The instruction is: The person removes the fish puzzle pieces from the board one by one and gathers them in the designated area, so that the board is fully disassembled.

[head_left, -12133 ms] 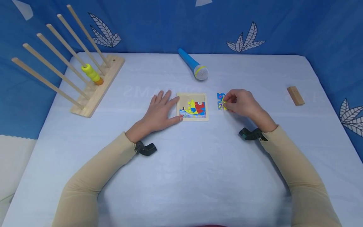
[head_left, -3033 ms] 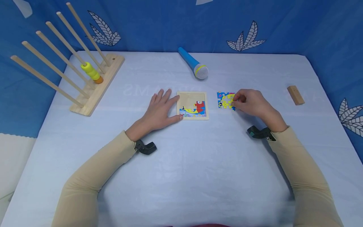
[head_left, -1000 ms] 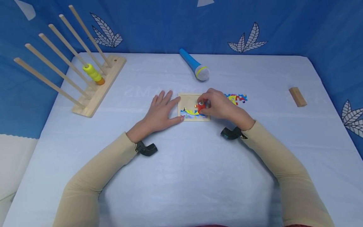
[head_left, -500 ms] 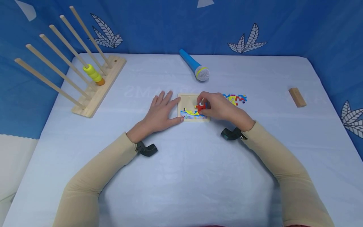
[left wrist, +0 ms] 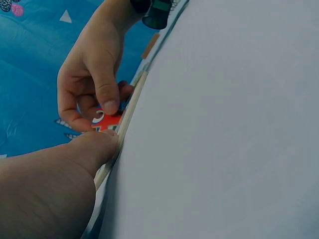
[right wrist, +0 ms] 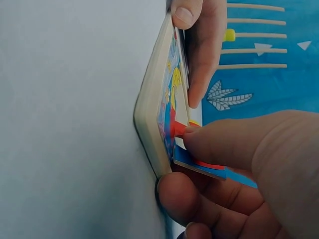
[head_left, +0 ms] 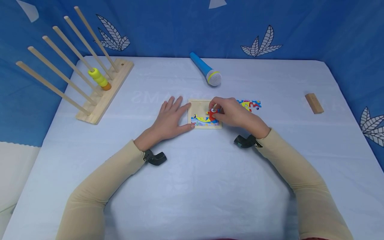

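Note:
My left hand (head_left: 168, 121) lies flat with spread fingers beside a square wooden puzzle tray (head_left: 198, 106), thumb and forefinger at its left edge. Above the tray's right side, my right hand (head_left: 232, 113) pinches a red puzzle piece (head_left: 212, 115) bearing a fish's eye. In the right wrist view the pinched piece (right wrist: 202, 166) is tilted up from the tray, thumb on top. Along the tray's lower part lie yellow and blue pieces (head_left: 204, 121); its upper part is bare wood. Several joined puzzle pieces (head_left: 249, 104) lie on the table to the right, partly hidden by my right hand.
A blue toy microphone (head_left: 205, 68) lies behind the tray. At the back left stands a wooden peg rack (head_left: 114, 76) with tall rods and yellow and orange beads (head_left: 99, 77). A small wooden block (head_left: 314, 103) lies far right.
Since the earliest frame, pieces have left the tray and the group on the right has grown. My right hand has returned to the tray and tilted the red piece. My left hand stays put.

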A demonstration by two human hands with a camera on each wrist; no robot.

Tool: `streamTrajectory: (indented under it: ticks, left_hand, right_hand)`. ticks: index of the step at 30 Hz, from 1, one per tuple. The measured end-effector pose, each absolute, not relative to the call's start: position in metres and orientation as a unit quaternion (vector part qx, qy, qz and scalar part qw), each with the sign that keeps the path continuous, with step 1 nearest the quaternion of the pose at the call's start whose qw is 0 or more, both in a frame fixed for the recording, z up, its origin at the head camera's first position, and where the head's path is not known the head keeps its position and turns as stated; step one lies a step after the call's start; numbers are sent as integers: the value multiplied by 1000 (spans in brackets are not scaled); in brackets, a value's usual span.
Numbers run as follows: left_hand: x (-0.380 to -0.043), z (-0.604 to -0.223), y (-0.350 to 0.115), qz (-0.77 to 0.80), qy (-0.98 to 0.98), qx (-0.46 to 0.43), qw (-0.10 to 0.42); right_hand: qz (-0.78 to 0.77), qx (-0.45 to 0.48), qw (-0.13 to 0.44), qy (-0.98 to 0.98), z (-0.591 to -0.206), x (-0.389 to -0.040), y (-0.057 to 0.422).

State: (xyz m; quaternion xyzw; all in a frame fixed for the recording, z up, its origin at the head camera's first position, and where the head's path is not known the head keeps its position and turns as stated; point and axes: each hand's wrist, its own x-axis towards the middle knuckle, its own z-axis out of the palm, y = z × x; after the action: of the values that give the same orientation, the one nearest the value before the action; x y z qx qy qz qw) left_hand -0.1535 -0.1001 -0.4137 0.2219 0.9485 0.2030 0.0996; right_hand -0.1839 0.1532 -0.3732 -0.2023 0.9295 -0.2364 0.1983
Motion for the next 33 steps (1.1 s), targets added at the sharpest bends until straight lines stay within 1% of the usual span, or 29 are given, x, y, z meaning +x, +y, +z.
streamTrajectory:
  ticks: [9,23,28,33]
  left_hand:
    - [-153,-412,-101,205,949,218,99]
    - [-153,-412,-102,207,948,221,95]
    - [-152,-413,-101,207,948,222,94]
    - [-151,-413,-101,213,947,223,94]
  right_hand:
    - [-240,-207,188,930,-373,-185,154]
    - [-258,-223,152,928,-364,-183,159]
    - [-258,-227,122,931,-367,-183,174]
    - [-259,-198,98,940,-362,-179,201]
